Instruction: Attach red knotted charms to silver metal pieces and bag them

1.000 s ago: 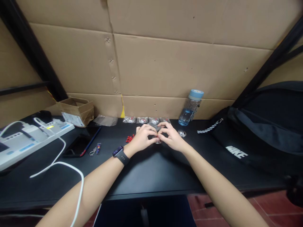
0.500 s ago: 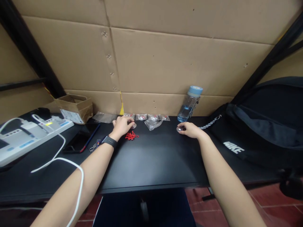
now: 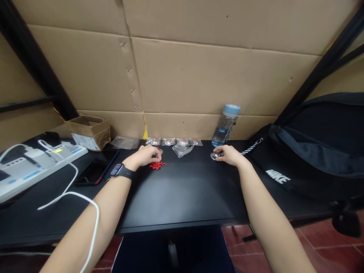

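Observation:
My left hand (image 3: 148, 155) is closed, fingertips down at the top of a red cord bundle (image 3: 157, 165); what it pinches is too small to make out. Beside those fingers shows the edge of a small clear round piece (image 3: 160, 151). On the right, a small shiny round object (image 3: 215, 155) is between the thumb and fingers of my right hand (image 3: 226, 155), low over the black desk. Several small clear packets with red marks (image 3: 168, 141) lie in a row along the wall, with a crumpled clear bag (image 3: 182, 150) in front of them.
A blue-lidded bottle (image 3: 224, 127) stands behind my right hand, beside a black backpack (image 3: 298, 159). To the left are an open cardboard box (image 3: 98, 132), a flat clear bag (image 3: 125, 143), a phone (image 3: 95, 168), a power strip (image 3: 42, 167) and a white cable (image 3: 82, 194) crossing my left forearm.
My left hand has turned and come down toward the red cord, its fingertips now at the bundle. The right hand has barely moved and keeps the round object. The view has shifted slightly.

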Demonstrator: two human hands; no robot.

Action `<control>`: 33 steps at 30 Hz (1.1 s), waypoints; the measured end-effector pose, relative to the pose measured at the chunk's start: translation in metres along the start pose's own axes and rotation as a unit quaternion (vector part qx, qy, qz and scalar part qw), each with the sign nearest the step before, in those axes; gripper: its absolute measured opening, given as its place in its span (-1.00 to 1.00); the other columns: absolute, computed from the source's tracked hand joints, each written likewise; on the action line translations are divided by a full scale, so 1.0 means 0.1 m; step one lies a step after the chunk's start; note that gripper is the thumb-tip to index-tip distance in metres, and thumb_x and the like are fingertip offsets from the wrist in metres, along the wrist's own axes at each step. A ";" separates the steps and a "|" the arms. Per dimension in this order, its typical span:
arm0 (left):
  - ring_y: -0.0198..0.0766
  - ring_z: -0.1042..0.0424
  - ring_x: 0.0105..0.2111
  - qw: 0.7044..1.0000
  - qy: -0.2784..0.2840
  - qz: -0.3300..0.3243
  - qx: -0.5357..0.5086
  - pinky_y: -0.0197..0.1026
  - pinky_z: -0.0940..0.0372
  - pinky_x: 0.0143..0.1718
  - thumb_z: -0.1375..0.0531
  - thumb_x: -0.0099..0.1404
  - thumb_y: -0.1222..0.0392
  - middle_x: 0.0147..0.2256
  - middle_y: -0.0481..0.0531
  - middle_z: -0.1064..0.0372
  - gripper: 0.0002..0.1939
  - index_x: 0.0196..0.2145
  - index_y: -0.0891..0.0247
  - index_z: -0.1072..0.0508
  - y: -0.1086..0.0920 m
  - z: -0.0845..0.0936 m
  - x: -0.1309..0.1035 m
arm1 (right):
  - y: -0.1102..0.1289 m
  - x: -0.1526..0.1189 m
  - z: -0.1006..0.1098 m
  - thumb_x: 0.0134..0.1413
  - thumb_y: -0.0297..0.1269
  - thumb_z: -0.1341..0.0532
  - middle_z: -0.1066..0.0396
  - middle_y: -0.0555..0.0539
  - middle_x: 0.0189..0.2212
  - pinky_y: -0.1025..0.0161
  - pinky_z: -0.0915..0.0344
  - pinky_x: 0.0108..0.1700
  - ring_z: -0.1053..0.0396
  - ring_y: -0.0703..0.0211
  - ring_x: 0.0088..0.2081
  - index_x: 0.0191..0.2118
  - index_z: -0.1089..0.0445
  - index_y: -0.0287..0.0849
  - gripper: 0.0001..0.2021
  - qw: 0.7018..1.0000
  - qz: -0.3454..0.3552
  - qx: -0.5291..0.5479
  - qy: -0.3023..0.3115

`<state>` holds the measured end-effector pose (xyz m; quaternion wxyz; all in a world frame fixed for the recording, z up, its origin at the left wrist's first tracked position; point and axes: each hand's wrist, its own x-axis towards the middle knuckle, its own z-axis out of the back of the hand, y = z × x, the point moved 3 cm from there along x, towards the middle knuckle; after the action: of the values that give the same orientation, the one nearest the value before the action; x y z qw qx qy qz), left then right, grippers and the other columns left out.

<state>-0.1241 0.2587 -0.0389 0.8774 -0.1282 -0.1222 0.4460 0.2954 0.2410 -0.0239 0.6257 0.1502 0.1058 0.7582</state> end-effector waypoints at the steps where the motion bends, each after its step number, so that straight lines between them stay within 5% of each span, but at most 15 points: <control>1: -0.12 -0.48 -0.13 1.000 -0.004 0.004 0.008 -0.17 -0.16 -0.12 -0.27 0.21 0.19 -0.28 -0.10 -0.58 -0.93 -0.43 0.07 -0.56 -0.01 0.01 0.00 | 0.02 -0.01 0.02 -0.10 -0.33 -0.44 -0.59 -0.14 -0.11 0.16 -0.40 -0.04 -0.54 -0.01 -0.15 -0.02 -0.56 -0.13 -0.57 1.000 0.006 0.010 -0.008; 7: -0.16 -0.49 -0.21 0.993 -0.106 -0.014 -0.055 -0.15 -0.24 -0.09 -0.14 0.38 0.09 -0.26 -0.01 -0.56 -0.84 -0.31 0.14 -0.47 -0.30 0.14 -0.01 | 0.47 -0.06 0.03 -0.04 -0.28 -0.42 -0.53 -0.16 0.00 0.09 -0.46 -0.05 -0.51 0.03 -0.08 0.15 -0.43 -0.10 -0.44 0.967 0.119 0.215 -0.073; 15: -0.14 -0.53 -0.19 0.949 -0.218 -0.064 -0.218 -0.11 -0.34 -0.04 -0.24 0.34 0.01 -0.23 0.02 -0.59 -0.80 -0.28 0.18 -0.57 -0.96 -0.04 0.01 | 1.31 -0.13 -0.46 -0.01 -0.25 -0.45 -0.42 -0.17 0.12 0.06 -0.45 0.04 -0.47 0.01 0.06 0.12 -0.45 -0.03 -0.47 0.880 0.212 0.423 -0.050; 21: -0.15 -0.57 -0.20 0.936 -0.269 -0.051 -0.221 -0.08 -0.36 0.00 -0.31 0.30 0.07 -0.20 0.00 -0.61 -0.83 -0.18 0.14 -0.59 -1.05 -0.14 0.01 | 1.40 -0.17 -0.56 -0.11 -0.26 -0.50 -0.49 -0.14 0.06 0.01 -0.39 0.17 -0.47 0.01 0.08 0.09 -0.45 -0.06 -0.43 0.821 0.177 0.543 0.010; 33: -0.13 -0.43 -0.10 0.945 -0.293 -0.063 -0.135 -0.07 -0.22 -0.03 -0.14 0.46 0.10 -0.18 0.03 -0.52 -0.82 -0.25 0.18 -0.48 -1.21 -0.13 -0.01 | 1.46 -0.23 -0.53 -0.18 -0.26 -0.54 -0.51 -0.10 0.02 -0.04 -0.41 0.17 -0.50 0.01 0.02 0.05 -0.48 -0.05 -0.41 0.787 0.148 0.598 0.035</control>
<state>-0.0298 0.1876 -0.0111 0.8037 -0.1010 -0.4404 0.3871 0.1466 0.1917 -0.0246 0.2867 0.4815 0.5359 0.6315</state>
